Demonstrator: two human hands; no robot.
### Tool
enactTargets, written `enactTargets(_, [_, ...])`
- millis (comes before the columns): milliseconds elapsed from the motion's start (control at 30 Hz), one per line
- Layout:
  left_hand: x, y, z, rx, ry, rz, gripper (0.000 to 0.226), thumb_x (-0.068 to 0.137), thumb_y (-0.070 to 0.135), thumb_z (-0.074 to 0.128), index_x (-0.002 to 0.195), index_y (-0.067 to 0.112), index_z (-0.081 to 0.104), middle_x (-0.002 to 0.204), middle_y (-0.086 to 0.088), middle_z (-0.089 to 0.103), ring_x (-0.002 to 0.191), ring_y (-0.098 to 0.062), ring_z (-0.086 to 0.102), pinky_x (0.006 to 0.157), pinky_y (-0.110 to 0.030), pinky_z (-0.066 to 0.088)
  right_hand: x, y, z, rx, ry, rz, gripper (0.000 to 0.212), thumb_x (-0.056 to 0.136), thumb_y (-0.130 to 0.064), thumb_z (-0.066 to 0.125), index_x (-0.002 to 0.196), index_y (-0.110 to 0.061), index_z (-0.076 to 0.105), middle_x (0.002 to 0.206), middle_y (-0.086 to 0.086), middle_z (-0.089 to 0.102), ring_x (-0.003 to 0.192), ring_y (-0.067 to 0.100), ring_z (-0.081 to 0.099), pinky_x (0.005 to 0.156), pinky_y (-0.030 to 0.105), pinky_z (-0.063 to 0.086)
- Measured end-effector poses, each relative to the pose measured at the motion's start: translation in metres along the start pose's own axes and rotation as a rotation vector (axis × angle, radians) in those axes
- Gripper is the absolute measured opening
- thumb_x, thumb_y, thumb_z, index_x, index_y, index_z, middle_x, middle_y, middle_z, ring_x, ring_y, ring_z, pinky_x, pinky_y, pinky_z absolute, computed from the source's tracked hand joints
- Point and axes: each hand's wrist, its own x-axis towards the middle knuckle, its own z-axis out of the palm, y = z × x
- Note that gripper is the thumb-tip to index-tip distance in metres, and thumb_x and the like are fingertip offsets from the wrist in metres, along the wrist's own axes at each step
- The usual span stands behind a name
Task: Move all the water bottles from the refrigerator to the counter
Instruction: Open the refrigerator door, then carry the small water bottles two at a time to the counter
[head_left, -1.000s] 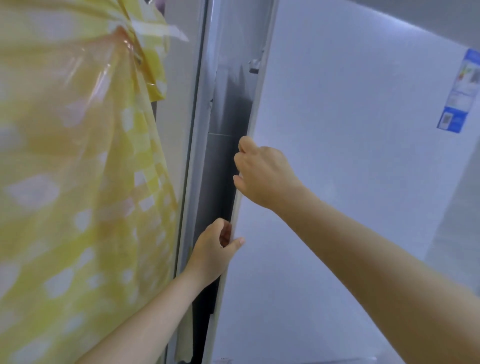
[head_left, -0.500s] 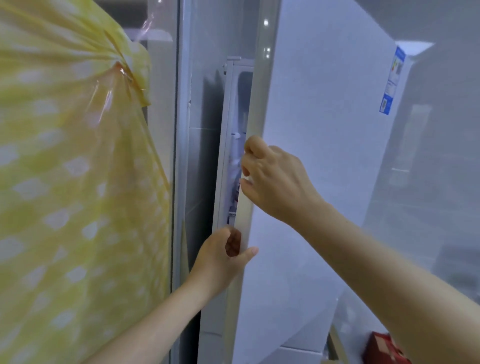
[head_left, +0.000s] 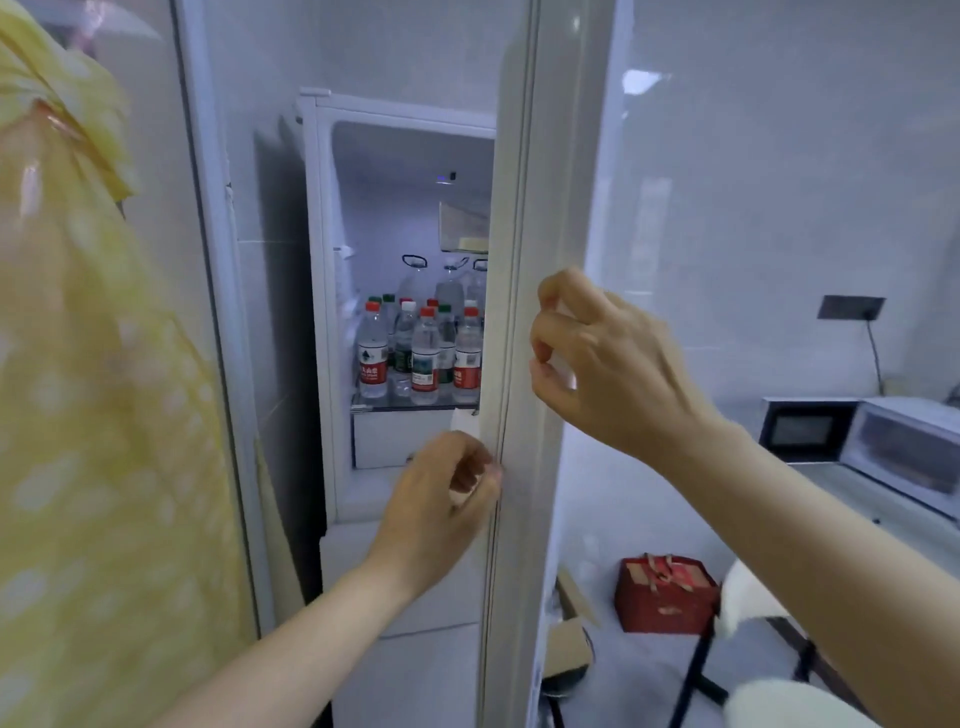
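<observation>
- Grips the fridge door (head_left: 524, 208) by its edge with the right hand (head_left: 597, 364), fingers curled.
- Holds that edge lower down with the left hand (head_left: 447, 499).
- Shows water bottles (head_left: 421, 353) shelved above the left hand, left of the right.

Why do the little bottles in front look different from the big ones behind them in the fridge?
The small bottles have red or green caps; the big bottles have dark loop handles on top. The small bottles stand in front with colourful labels showing; the big bottles stand behind and reach higher. Both are clear and upright inside the refrigerator.
</observation>
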Motion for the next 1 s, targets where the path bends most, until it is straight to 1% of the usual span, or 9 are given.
enactTargets(133, [0.001, 0.005, 0.023, -0.006, 0.054, 0.074, 0.024, 0.089, 0.018, 0.066, 0.108, 0.024, 0.052, 0.101, 0.005, 0.056, 0.091, -0.006, 0.053, 0.081, -0.015, 0.044, -0.026, 0.017, -0.022, -0.077, -0.032, 0.054, 0.009, 0.079, -0.017, 0.064, 0.072, -0.014, 0.060, 0.107, 0.004, 0.055, 0.067, 0.022, 0.050, 0.046, 0.023, 0.028])
enactTargets(233, [0.007, 0.015, 0.040, 0.008, -0.004, 0.057, 0.040, 0.090, 0.020, 0.063, 0.127, 0.018, 0.049, 0.122, 0.004, 0.050, 0.113, -0.013, 0.050, 0.099, -0.029, 0.043, -0.047, 0.035, -0.036, -0.105, -0.060, 0.101, 0.008, 0.081, -0.017, 0.064, 0.076, -0.014, 0.059, 0.113, 0.003, 0.053, 0.071, 0.021, 0.051, 0.044, 0.025, 0.035])
enactTargets(300, [0.013, 0.024, 0.050, 0.033, -0.050, 0.068, 0.047, 0.091, 0.023, 0.061, 0.134, 0.017, 0.045, 0.134, 0.002, 0.047, 0.126, -0.017, 0.043, 0.108, -0.031, 0.036, -0.062, 0.047, -0.044, -0.120, -0.062, 0.144, 0.006, 0.081, -0.017, 0.063, 0.077, -0.014, 0.060, 0.116, 0.003, 0.053, 0.074, 0.021, 0.051, 0.044, 0.028, 0.041])
enactTargets(400, [0.023, 0.036, 0.068, 0.063, -0.145, 0.055, 0.054, 0.093, 0.029, 0.058, 0.142, 0.019, 0.038, 0.148, 0.004, 0.037, 0.138, -0.014, 0.029, 0.109, -0.021, 0.021, -0.086, 0.071, -0.055, -0.149, -0.064, 0.203, 0.006, 0.077, -0.015, 0.064, 0.081, -0.014, 0.060, 0.119, 0.004, 0.052, 0.077, 0.022, 0.052, 0.045, 0.027, 0.039])
enactTargets(567, [0.033, 0.052, 0.116, 0.138, -0.339, -0.003, 0.061, 0.092, 0.038, 0.057, 0.146, 0.021, 0.035, 0.152, 0.001, 0.036, 0.141, -0.018, 0.028, 0.112, -0.029, 0.023, -0.125, 0.122, -0.073, -0.144, -0.090, 0.251, 0.016, 0.077, -0.023, 0.065, 0.089, -0.014, 0.059, 0.122, 0.007, 0.050, 0.081, 0.024, 0.056, 0.048, 0.033, 0.047])
enactTargets(700, [0.042, 0.064, 0.159, 0.214, -0.398, -0.055, 0.055, 0.091, 0.040, 0.056, 0.141, 0.019, 0.043, 0.140, -0.003, 0.051, 0.129, -0.024, 0.043, 0.102, -0.031, 0.036, -0.154, 0.167, -0.081, -0.102, -0.096, 0.284, 0.024, 0.080, -0.036, 0.062, 0.091, -0.014, 0.058, 0.124, 0.004, 0.047, 0.075, 0.018, 0.055, 0.050, 0.032, 0.046])
enactTargets(767, [0.047, 0.068, 0.180, 0.241, -0.429, -0.043, 0.035, 0.090, 0.039, 0.055, 0.121, 0.022, 0.056, 0.118, 0.000, 0.061, 0.113, -0.025, 0.054, 0.085, -0.030, 0.043, -0.165, 0.188, -0.081, -0.066, -0.076, 0.323, 0.034, 0.080, -0.047, 0.056, 0.092, -0.015, 0.058, 0.125, 0.003, 0.047, 0.068, 0.013, 0.047, 0.054, 0.029, 0.042])
enactTargets(867, [0.051, 0.075, 0.209, 0.249, -0.445, 0.039, 0.011, 0.091, 0.036, 0.054, 0.088, 0.025, 0.056, 0.085, 0.007, 0.059, 0.086, -0.020, 0.057, 0.065, -0.026, 0.033, -0.179, 0.216, -0.078, -0.048, -0.044, 0.385, 0.047, 0.078, -0.057, 0.058, 0.093, -0.013, 0.058, 0.124, 0.003, 0.047, 0.066, 0.010, 0.041, 0.060, 0.025, 0.036])
enactTargets(1000, [0.054, 0.084, 0.243, 0.243, -0.411, 0.113, 0.032, 0.086, 0.053, 0.045, 0.074, 0.024, 0.046, 0.071, 0.003, 0.053, 0.072, -0.020, 0.053, 0.066, -0.031, 0.035, -0.195, 0.247, -0.069, -0.009, -0.029, 0.493, 0.057, 0.074, -0.062, 0.064, 0.097, -0.011, 0.055, 0.127, 0.002, 0.044, 0.074, 0.014, 0.049, 0.067, 0.030, 0.043])
